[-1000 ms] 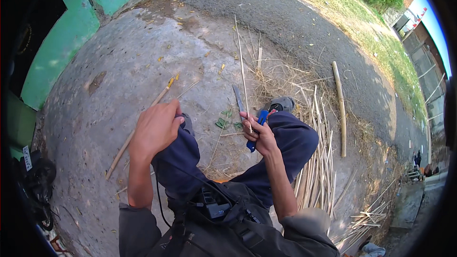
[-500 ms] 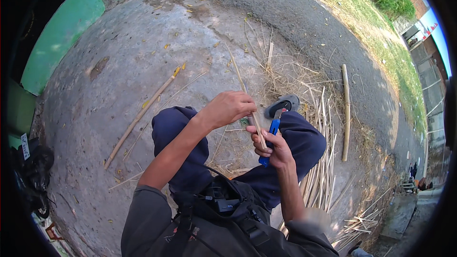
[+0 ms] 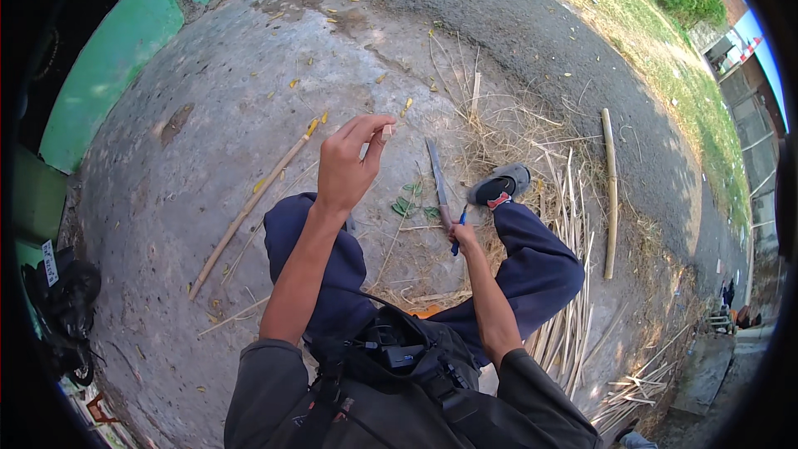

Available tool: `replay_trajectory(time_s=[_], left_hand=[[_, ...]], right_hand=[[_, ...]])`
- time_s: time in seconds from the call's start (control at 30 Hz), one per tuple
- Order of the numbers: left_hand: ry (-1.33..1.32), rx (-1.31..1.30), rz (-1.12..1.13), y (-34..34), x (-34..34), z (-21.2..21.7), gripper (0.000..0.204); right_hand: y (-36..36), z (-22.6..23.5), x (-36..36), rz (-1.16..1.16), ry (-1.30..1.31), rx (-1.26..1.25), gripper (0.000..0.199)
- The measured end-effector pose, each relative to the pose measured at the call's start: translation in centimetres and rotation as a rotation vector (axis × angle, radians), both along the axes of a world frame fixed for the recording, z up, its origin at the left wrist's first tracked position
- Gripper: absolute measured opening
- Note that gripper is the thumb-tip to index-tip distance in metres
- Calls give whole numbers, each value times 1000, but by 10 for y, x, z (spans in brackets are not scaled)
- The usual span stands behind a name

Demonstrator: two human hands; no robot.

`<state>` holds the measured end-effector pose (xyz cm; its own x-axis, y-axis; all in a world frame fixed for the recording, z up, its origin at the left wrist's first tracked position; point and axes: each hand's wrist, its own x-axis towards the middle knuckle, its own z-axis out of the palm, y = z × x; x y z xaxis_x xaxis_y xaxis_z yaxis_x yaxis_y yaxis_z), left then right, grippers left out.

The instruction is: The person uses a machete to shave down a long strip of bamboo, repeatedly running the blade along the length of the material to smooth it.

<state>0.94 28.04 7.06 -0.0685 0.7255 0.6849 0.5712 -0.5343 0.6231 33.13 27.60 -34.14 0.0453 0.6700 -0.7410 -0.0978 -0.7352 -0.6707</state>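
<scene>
Raised in front of my left knee, my left hand is closed, thumb and fingers pinching a thin bamboo strip. Only a short pale end of the strip shows, and its far part is hard to make out. Lower and to the right, my right hand is wrapped round a blue utility knife, held near my right knee. Just beyond that hand a long-bladed knife lies on the ground, its handle toward me. The two hands are well apart.
Split bamboo strips lie heaped along my right leg, with shavings beyond my foot. A bamboo pole lies at the right, a thinner stick at the left. Green leaves rest between my legs. A motorbike stands far left.
My left hand has moved up and left with the bamboo strip, away from the right hand. My right hand, keeping the utility knife, has dropped lower and no longer holds the strip.
</scene>
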Motion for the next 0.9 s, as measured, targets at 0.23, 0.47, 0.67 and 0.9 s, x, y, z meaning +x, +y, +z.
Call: replay_trajectory(time_s=[0.23,0.47,0.67,0.9], left_hand=[[-82,-113,78,-4,-14,0,12],[-111,-101,129,-6,-19,4,13],[-120,-72,100,-13,-13,15,14],[-105,-100,25,-8,-4,11,20]], right_hand=[[-70,-93,-29,212,-377,-70,20],[-77,-45,-24,526,-931,42,58],[-34,-2,-33,514,-956,100,82],[5,-36,-22,651,-903,109,81]])
